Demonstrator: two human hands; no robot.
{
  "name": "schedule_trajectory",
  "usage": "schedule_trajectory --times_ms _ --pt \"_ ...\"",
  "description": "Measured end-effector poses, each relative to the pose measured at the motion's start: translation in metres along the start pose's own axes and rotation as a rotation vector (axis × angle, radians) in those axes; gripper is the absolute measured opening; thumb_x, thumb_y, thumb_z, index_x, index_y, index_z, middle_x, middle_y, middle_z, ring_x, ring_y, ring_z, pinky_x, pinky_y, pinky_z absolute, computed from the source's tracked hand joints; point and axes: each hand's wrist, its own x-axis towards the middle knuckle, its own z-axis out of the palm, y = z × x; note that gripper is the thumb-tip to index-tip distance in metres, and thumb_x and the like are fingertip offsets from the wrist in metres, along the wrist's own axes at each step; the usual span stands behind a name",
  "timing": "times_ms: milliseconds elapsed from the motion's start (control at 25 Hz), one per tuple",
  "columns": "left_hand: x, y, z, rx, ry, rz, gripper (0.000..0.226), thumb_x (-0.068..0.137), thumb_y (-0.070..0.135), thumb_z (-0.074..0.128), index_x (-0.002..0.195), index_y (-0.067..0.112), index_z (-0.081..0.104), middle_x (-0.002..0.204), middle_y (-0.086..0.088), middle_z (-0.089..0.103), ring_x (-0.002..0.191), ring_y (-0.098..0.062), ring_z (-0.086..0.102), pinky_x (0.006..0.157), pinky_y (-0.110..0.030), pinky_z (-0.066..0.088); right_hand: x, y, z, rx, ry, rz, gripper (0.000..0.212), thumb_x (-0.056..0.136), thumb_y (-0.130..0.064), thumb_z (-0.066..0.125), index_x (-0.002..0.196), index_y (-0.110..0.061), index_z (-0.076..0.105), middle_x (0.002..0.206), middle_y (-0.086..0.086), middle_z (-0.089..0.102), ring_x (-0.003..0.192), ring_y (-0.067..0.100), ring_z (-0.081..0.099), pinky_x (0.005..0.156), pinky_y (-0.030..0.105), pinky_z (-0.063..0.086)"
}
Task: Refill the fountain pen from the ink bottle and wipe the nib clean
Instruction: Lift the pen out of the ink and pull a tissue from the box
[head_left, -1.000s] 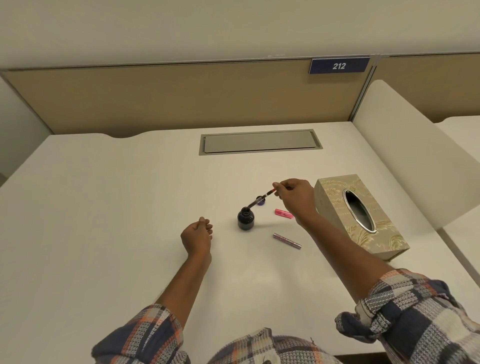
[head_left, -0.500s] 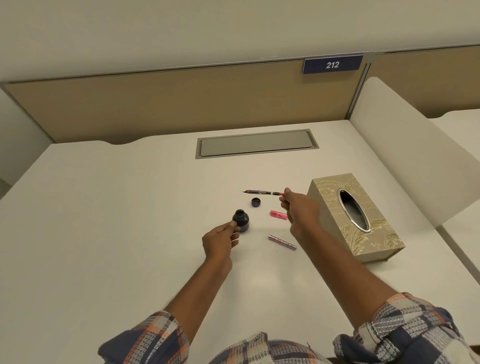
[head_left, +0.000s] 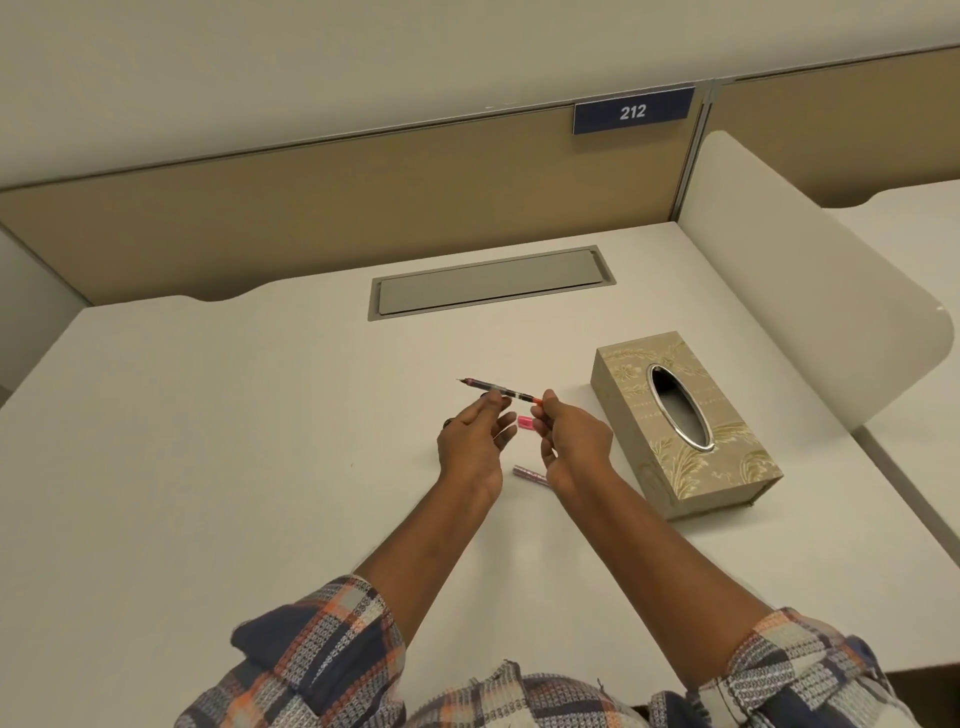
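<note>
My right hand (head_left: 574, 444) pinches the red rear end of the fountain pen's inner section (head_left: 500, 389), which lies nearly level above the desk with its nib pointing left. My left hand (head_left: 470, 444) reaches up under the pen's middle with fingers spread and fairly straight, fingertips at or just touching the pen. A pink pen part (head_left: 525, 422) lies on the desk between my hands. The purple pen barrel (head_left: 530, 476) lies nearer to me, partly under my right wrist. The ink bottle is hidden behind my left hand.
A beige patterned tissue box (head_left: 727, 467) with an oval opening stands to the right of my hands. A grey cable flap (head_left: 491, 283) is set into the white desk (head_left: 208, 441) at the back. A curved white divider (head_left: 810, 291) bounds the right side.
The pen came up out of the ink bottle and turned level. My left hand moved from the desk past the bottle up to the pen's middle. The view shifted slightly.
</note>
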Motion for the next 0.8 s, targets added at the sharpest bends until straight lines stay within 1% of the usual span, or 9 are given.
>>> schedule_trajectory --times_ms 160,280,400,440,520,600,640,720,800 --pt "0.001 -0.002 0.007 -0.07 0.05 -0.036 0.015 0.085 0.014 0.065 0.094 0.002 0.068 0.083 -0.008 0.07 0.071 -0.017 0.066 0.064 -0.024 0.056 -0.003 0.002 -0.004 -0.028 -0.022 -0.023 0.016 0.088 -0.023 0.067 0.082 -0.008 0.072 0.081 0.006 0.074 0.075 0.012 0.066 0.064 0.024 0.045" --pt "0.003 0.0 0.011 -0.084 0.06 -0.045 0.013 0.085 0.015 0.065 0.09 0.003 0.069 0.082 -0.009 0.069 0.072 -0.016 0.065 0.066 -0.024 0.056 -0.005 0.002 -0.007 -0.106 -0.066 -0.079 0.022 0.09 -0.03 0.065 0.083 -0.01 0.072 0.086 0.007 0.076 0.078 0.014 0.066 0.066 0.025 0.047" --pt "0.004 0.002 0.014 -0.091 0.077 -0.049 0.012 0.085 0.016 0.066 0.087 0.004 0.069 0.084 -0.01 0.069 0.077 -0.018 0.066 0.074 -0.027 0.057 -0.006 -0.001 -0.014 -0.263 -0.037 -0.263 0.034 0.092 -0.042 0.058 0.082 -0.012 0.07 0.083 0.003 0.073 0.08 0.014 0.067 0.072 0.031 0.05" --pt "0.004 0.002 0.015 -0.095 0.083 -0.049 0.012 0.085 0.016 0.065 0.087 0.004 0.069 0.083 -0.01 0.069 0.076 -0.018 0.066 0.074 -0.027 0.057 -0.005 -0.007 -0.016 -0.296 0.0 -0.34 0.034 0.093 -0.042 0.056 0.081 -0.012 0.068 0.083 0.003 0.072 0.08 0.015 0.067 0.073 0.033 0.051" --pt "0.005 0.001 0.016 -0.099 0.085 -0.047 0.013 0.085 0.016 0.065 0.089 0.004 0.068 0.082 -0.009 0.068 0.074 -0.016 0.065 0.071 -0.024 0.057 0.003 -0.022 -0.025 -0.359 0.079 -0.49 0.026 0.094 -0.034 0.056 0.082 -0.013 0.066 0.084 0.006 0.071 0.082 0.018 0.066 0.075 0.036 0.051" --pt "0.006 0.0 0.016 -0.096 0.082 -0.047 0.014 0.086 0.015 0.064 0.09 0.003 0.068 0.081 -0.009 0.067 0.072 -0.015 0.064 0.067 -0.022 0.057 0.016 -0.04 -0.038 -0.543 0.14 -0.631 0.015 0.091 -0.021 0.058 0.089 -0.011 0.069 0.088 0.006 0.071 0.087 0.022 0.065 0.074 0.029 0.047" --pt "0.006 -0.001 0.016 -0.094 0.081 -0.049 0.014 0.086 0.015 0.064 0.09 0.002 0.068 0.081 -0.009 0.067 0.071 -0.015 0.064 0.066 -0.022 0.057 0.025 -0.048 -0.046 -0.662 0.16 -0.683 0.014 0.089 -0.015 0.057 0.092 -0.009 0.07 0.09 0.007 0.071 0.089 0.025 0.065 0.073 0.027 0.044" --pt "0.006 -0.002 0.016 -0.09 0.08 -0.05 0.013 0.086 0.015 0.064 0.089 0.003 0.068 0.081 -0.009 0.067 0.071 -0.015 0.064 0.066 -0.021 0.056 0.042 -0.06 -0.062 -0.913 0.214 -0.707 0.018 0.086 -0.009 0.053 0.091 -0.011 0.07 0.094 0.009 0.071 0.091 0.031 0.064 0.076 0.032 0.046" --pt "0.006 -0.003 0.016 -0.082 0.08 -0.047 0.012 0.086 0.015 0.064 0.088 0.003 0.068 0.08 -0.009 0.067 0.071 -0.015 0.064 0.067 -0.022 0.056 0.055 -0.064 -0.071 -1.166 0.268 -0.652 0.022 0.084 -0.004 0.05 0.092 -0.014 0.068 0.098 0.01 0.07 0.095 0.034 0.062 0.085 0.039 0.044"
